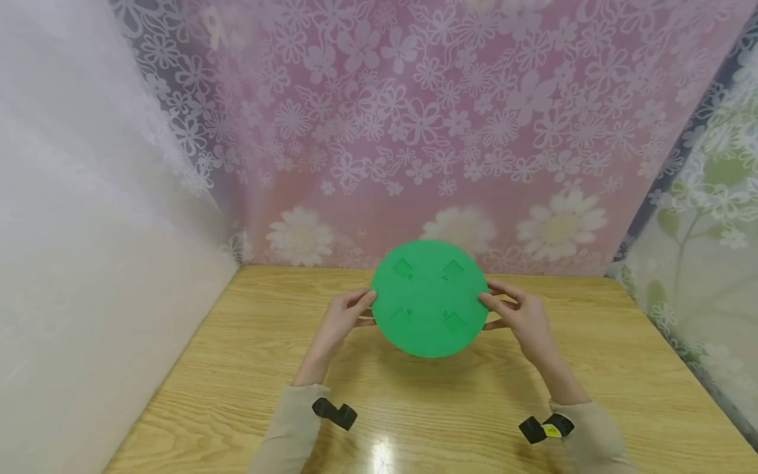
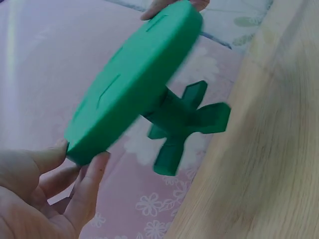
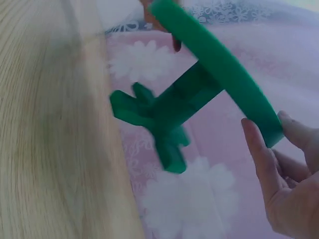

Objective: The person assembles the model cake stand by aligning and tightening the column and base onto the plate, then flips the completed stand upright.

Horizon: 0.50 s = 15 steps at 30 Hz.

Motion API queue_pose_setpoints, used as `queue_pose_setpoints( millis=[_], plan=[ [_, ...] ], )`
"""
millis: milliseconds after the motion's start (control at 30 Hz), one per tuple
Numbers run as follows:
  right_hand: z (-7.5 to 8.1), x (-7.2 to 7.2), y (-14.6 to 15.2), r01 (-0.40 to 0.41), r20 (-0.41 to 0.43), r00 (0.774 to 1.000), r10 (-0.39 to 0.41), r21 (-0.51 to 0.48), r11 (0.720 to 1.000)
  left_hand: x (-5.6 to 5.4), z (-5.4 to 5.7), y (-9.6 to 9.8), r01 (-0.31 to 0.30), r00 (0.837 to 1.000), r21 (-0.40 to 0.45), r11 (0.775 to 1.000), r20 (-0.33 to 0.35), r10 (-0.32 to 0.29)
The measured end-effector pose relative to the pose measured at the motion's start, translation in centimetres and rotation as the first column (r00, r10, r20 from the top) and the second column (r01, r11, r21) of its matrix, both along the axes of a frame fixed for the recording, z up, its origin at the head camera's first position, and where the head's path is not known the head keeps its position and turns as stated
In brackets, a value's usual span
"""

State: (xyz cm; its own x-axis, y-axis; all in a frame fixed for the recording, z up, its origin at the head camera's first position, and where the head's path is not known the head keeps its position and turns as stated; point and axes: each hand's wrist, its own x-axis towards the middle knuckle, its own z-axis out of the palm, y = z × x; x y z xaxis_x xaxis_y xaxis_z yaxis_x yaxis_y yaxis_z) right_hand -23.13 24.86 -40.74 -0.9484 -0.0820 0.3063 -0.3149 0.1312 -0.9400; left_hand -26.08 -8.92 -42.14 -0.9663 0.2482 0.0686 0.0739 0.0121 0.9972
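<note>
A green toy round table [image 1: 430, 297] is held up in the air, its flat top tilted toward the head camera. Several small square recesses with tiny marks are set in that top. From the underside a thick stem [image 2: 167, 112] runs to a base with splayed feet [image 3: 169, 154]; the head view hides both. My left hand [image 1: 340, 319] pinches the rim on the left, thumb on the upper face and fingers beneath. On the opposite side my right hand [image 1: 524, 319] grips the rim likewise, thumb [image 3: 294, 130] over the face.
Below lies a wood-grain tabletop [image 1: 237, 395]. Flowered pink cloth [image 1: 385, 131] hangs along its back edge, a whitish sheet [image 1: 89, 230] on the left and a leafy sheet [image 1: 705, 263] on the right. Black straps with small blocks [image 1: 334, 413] sit on both wrists.
</note>
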Motion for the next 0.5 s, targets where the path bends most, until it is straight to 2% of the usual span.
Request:
queue_pose_setpoints(
  millis=[167, 267, 400, 500],
  plan=[
    [0.34, 0.07, 0.15, -0.016, 0.142, 0.99, 0.015, 0.005, 1.0, 0.08, 0.05, 0.41, -0.051, 0.998, 0.03, 0.998, 0.036, 0.05],
    [0.27, 0.1, 0.34, -0.04, 0.192, 0.981, 0.032, 0.038, 0.998, 0.07, 0.04, 0.52, -0.067, 0.997, 0.037, 0.997, 0.052, 0.065],
    [-0.13, 0.02, 0.6, -0.089, 0.221, 0.973, 0.072, 0.07, 0.994, 0.05, -0.09, 0.5, -0.063, 0.996, 0.017, 0.998, 0.07, 0.062],
    [-0.61, 0.0, 0.77, -0.133, 0.244, 0.964, 0.108, 0.09, 0.987, 0.09, -0.28, 0.33, -0.03, 0.997, -0.021, 0.999, 0.076, 0.032]
  ],
)
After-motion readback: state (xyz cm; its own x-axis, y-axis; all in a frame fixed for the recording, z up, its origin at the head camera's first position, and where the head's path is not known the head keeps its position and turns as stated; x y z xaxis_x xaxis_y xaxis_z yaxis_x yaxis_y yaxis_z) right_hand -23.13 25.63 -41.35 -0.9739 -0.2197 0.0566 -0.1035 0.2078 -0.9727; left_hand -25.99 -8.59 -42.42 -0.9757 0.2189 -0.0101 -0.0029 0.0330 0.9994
